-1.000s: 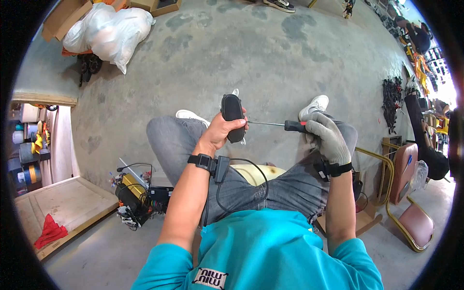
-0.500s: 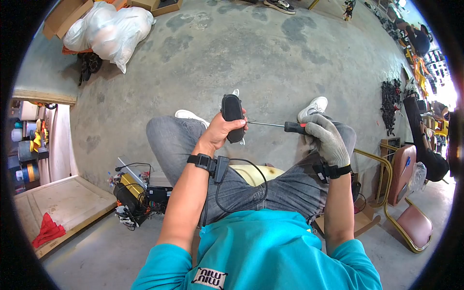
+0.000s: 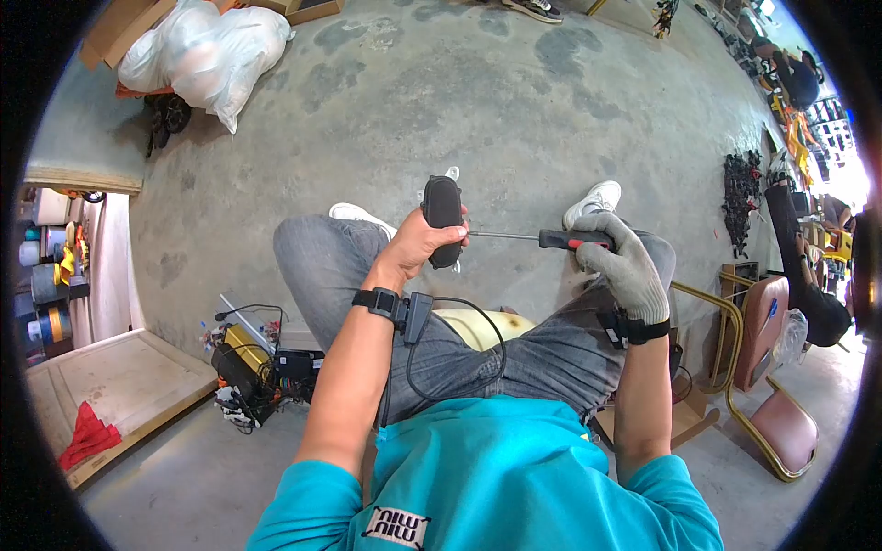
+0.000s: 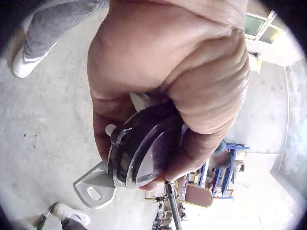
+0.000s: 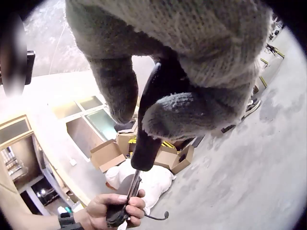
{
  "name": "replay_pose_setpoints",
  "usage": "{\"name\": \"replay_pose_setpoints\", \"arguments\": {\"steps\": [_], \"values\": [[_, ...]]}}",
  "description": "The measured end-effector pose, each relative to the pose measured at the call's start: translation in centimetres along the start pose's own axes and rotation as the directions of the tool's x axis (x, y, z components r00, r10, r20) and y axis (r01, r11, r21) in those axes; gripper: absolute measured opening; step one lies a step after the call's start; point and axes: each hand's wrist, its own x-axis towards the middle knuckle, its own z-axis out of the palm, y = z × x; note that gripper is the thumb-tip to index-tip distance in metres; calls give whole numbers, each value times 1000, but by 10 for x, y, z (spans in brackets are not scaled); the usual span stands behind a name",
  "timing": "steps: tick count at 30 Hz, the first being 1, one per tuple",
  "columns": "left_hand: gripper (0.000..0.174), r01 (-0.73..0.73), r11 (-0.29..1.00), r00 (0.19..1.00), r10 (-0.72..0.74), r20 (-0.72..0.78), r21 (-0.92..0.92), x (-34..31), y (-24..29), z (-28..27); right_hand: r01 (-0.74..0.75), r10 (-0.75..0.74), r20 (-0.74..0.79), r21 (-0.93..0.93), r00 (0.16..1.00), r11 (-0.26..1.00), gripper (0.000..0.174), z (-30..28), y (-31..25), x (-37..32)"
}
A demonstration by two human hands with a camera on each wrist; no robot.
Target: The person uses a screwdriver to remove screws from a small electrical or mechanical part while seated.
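My bare left hand (image 3: 413, 246) grips a black, rounded oblong part (image 3: 443, 204), its thumb across the near side. In the left wrist view a pale metal tab (image 4: 96, 189) with a slot sticks out from under this part, and its side shows ridges. My right hand (image 3: 628, 266), in a knitted grey glove, holds a screwdriver (image 3: 558, 240) with a black and red handle. The shaft (image 4: 173, 206) runs level to the part's right side, its tip right by the left thumb. From the right wrist, gloved fingers (image 5: 192, 115) are seen curled about the handle.
Stretched legs (image 3: 322, 266) in grey jeans lie on both sides of the hands. A black cable (image 3: 503, 354) loops from the left wrist. Tools and wires (image 3: 248, 372) lie at the left, a gold-framed chair (image 3: 735, 340) at the right, white bags (image 3: 216, 64) farther off.
My right fingers have shifted on the screwdriver handle, so more of it shows and its red part sits differently. The left hand and the black part keep nearly the same place.
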Motion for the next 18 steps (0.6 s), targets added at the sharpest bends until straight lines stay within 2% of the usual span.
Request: {"name": "replay_pose_setpoints", "arguments": {"steps": [7, 10, 12, 13, 15, 18], "values": [[43, 25, 999, 1000, -24, -6, 22, 0, 2, 1, -66, 66, -24, 5, 997, 998, 33, 5, -14, -7], [45, 23, 1000, 1000, -23, -17, -2, -2, 3, 3, -47, 50, -50, 46, 998, 998, 32, 4, -10, -7], [50, 27, 999, 999, -28, -41, -24, -3, 4, 3, -4, 11, -163, 42, 986, 999, 31, 3, -12, -10], [50, 27, 999, 999, -28, -41, -25, -2, 3, 2, -4, 11, -164, 41, 986, 999, 31, 3, -13, -9], [57, 8, 1000, 1000, -7, -6, 21, 2, 0, 1, 70, -46, -229, 101, 972, 992, 31, 4, -14, -9], [62, 16, 999, 1000, -17, 7, 45, 3, -2, 3, 67, -38, -257, 104, 966, 992, 33, 8, -27, -13]]}}
